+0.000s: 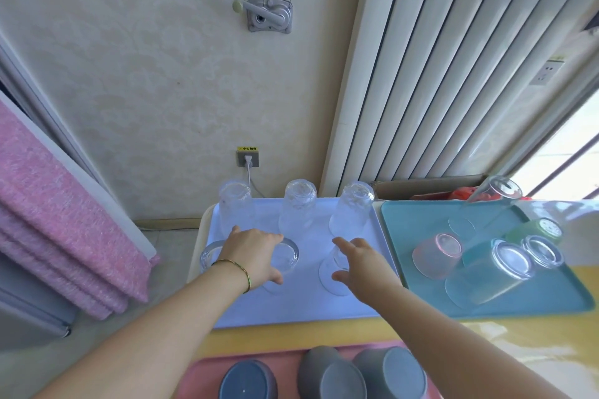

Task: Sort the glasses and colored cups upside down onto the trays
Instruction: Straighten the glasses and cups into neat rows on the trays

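On the pale lilac tray (291, 311), three clear glasses (297, 207) stand upside down in a back row. My left hand (256, 253) curls round a clear glass (287, 257) in the front row, thumb on its near side. Another clear glass (207, 254) is partly hidden behind my wrist. My right hand (359, 262) hovers with fingers spread beside a clear glass (330, 272), and I cannot tell if it touches it. The teal tray (405, 220) on the right holds a pink cup (437, 256), a blue cup (486, 272), a green cup (534, 230) and clear glasses (543, 251).
A pink tray (207, 366) at the near edge carries three grey cups (389, 372) upside down. The trays lie on a yellow table (486, 343). A wall with a socket (248, 159) is behind, folded pink fabric (48, 220) is at the left, and a cardboard box (421, 183) is behind the teal tray.
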